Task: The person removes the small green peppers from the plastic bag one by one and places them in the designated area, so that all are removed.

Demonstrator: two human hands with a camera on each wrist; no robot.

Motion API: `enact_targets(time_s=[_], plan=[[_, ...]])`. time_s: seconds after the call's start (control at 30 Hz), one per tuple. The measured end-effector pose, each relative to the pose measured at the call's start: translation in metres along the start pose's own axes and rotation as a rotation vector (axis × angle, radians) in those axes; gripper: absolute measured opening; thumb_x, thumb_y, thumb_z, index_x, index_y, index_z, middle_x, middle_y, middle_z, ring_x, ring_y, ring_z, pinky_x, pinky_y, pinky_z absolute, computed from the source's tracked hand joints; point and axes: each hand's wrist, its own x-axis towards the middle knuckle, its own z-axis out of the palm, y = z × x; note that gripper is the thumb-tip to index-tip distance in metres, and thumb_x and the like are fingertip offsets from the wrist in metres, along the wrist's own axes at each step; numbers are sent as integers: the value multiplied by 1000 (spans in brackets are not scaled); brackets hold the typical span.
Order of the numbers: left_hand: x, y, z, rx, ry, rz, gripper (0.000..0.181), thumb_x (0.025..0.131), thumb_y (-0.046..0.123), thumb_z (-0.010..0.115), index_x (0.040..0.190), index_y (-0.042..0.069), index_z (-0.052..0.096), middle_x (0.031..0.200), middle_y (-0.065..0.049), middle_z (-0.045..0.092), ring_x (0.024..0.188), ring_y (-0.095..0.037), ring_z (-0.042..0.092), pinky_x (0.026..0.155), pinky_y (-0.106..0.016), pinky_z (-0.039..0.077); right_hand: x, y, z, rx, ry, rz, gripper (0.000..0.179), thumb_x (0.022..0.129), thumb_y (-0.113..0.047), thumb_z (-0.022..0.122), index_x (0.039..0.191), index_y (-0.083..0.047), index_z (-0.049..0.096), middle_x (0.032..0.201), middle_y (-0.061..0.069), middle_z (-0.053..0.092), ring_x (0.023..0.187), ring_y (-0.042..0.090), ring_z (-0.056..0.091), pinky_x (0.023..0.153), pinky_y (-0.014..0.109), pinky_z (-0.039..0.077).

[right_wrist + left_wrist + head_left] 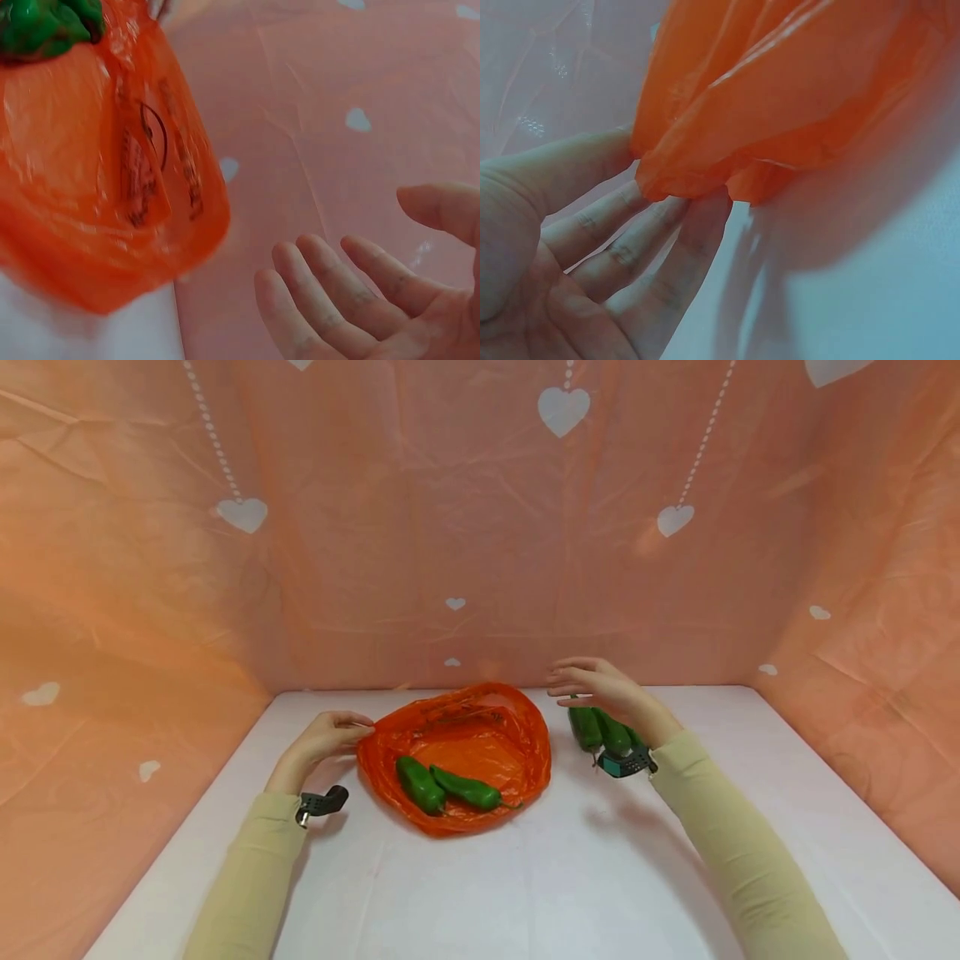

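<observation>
An orange plastic bag (480,756) lies spread with its mouth facing up on the white table. Inside it, near the front rim, are two green peppers, one short and thick (420,785), one longer (468,789). My left hand (330,737) pinches the bag's left edge; in the left wrist view the thumb and fingers (641,247) meet at the gathered plastic. My right hand (600,685) is raised to the right of the bag, fingers extended and holding nothing. Below and behind it lie several more green peppers (617,735), partly hidden by the wrist.
The white tabletop (465,893) is enclosed at the back and sides by orange cloth (420,568) printed with white hearts. Each wrist carries a dark strapped device, one on the left (324,802) and one on the right (626,764).
</observation>
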Motion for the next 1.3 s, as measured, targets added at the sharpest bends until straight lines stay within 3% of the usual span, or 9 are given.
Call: enact_targets(time_s=[0.27, 0.43, 0.67, 1.0, 1.3], plan=[[4, 3, -4, 58, 13, -18, 42, 94, 20, 62, 123, -10, 55, 111, -20, 65, 94, -23, 66, 84, -35, 54, 6, -4, 24, -10, -68, -10, 46, 100, -20, 50, 139, 4, 40, 136, 29, 46, 122, 45, 46, 100, 51, 41], [3, 3, -4, 62, 4, -25, 42, 95, 20, 61, 123, -10, 55, 112, -20, 64, 97, -26, 65, 85, -37, 53, 6, -1, 35, -39, -91, -13, 45, 100, -23, 50, 137, 2, 44, 134, 30, 46, 121, 46, 46, 101, 52, 39], [4, 5, -2, 48, 19, -29, 43, 93, 20, 63, 123, -10, 55, 112, -21, 64, 91, -20, 66, 83, -35, 54, 8, 0, 44, -25, -124, -18, 49, 100, -23, 50, 140, 5, 39, 134, 30, 46, 121, 47, 45, 101, 54, 38], [4, 3, -2, 41, 14, -29, 43, 93, 18, 63, 123, -12, 54, 111, -22, 65, 90, -18, 66, 81, -33, 55, 12, 11, 62, -56, -162, 10, 44, 99, -22, 53, 134, 4, 47, 129, 25, 53, 111, 35, 58, 99, 53, 41], [4, 0, -2, 79, 7, -32, 42, 94, 21, 62, 123, -9, 56, 113, -20, 64, 97, -25, 65, 86, -37, 53, 18, 24, 76, -65, -234, 58, 40, 99, -20, 52, 132, 2, 50, 131, 27, 51, 117, 45, 50, 96, 52, 43]])
